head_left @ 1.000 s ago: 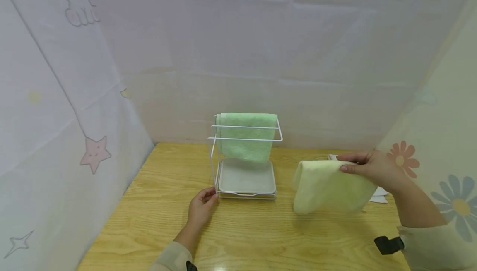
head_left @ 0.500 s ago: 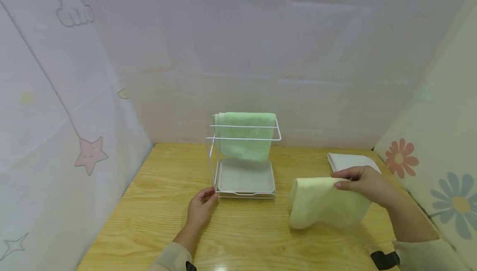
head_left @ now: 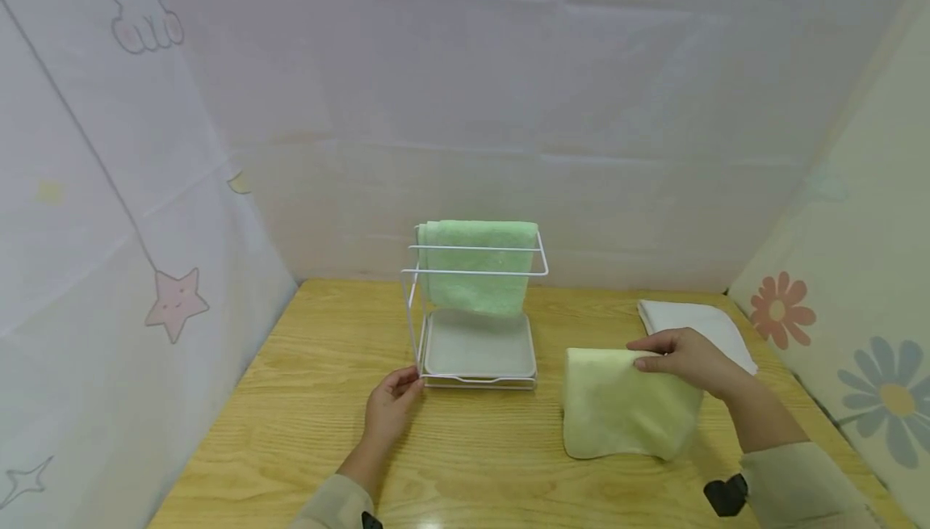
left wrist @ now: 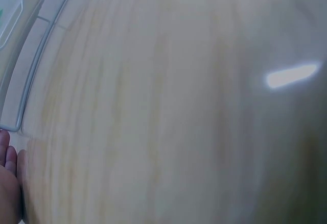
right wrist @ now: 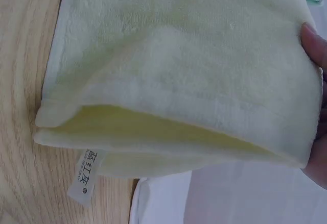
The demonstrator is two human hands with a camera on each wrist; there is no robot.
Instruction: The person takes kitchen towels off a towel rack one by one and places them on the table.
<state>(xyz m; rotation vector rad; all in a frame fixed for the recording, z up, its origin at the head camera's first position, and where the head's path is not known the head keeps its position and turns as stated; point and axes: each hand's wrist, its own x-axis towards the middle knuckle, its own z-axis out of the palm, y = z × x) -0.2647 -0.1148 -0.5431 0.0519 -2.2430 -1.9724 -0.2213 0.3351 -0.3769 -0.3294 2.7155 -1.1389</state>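
Observation:
My right hand (head_left: 690, 359) pinches the folded top edge of a pale yellow towel (head_left: 625, 408), which hangs down over the table at the right. In the right wrist view the towel (right wrist: 179, 66) gapes between its layers at one end, and a printed label (right wrist: 84, 178) sticks out there. At the left, my left hand (head_left: 392, 404) holds the lower front corner of a white wire towel rack (head_left: 479, 273) between thumb and fingers. A folded light green towel (head_left: 479, 262) drapes over the rack's rear bar. The two bars in front of it carry nothing.
A pale tray (head_left: 479, 343) sits in the rack's base. Beyond the right hand, a folded white towel (head_left: 697, 323) lies on the wooden table (head_left: 465, 464). Printed fabric walls (head_left: 465, 109) close off the back and both sides.
My right hand has brought the yellow towel left and toward the front, lower down, uncovering the white towel. The towel now faces me flatter. My left hand has stayed at the rack's corner.

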